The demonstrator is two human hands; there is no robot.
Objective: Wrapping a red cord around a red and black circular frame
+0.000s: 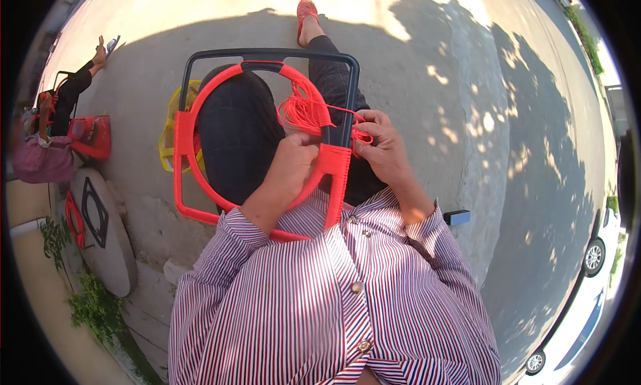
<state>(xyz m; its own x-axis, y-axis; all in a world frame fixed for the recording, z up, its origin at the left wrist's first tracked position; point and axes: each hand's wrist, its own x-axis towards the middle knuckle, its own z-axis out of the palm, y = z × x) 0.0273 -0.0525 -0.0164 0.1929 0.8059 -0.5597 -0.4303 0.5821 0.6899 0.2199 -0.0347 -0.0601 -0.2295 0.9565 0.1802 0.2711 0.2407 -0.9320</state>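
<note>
On my lap rests a black rectangular frame (267, 53) with a round ring inside it. Red cord wraps most of the ring and the frame's lower and side parts, while the top bar and upper right side are bare black. My left hand (291, 168) is closed around the ring's right side, next to the wrapped joint. A loose bundle of red cord (304, 111) hangs inside the ring just above it. Outside the frame's right side, my right hand (387, 148) pinches small loops of the same cord, and a strand runs from them across the side bar to the bundle.
Behind the frame on the left lies something yellow (167, 141), partly hidden. Another person (43, 158) sits at the far left beside a red bag-like object (90, 136). A round slab (110, 251) holds another black frame and red cord. White cars (591, 311) stand far right.
</note>
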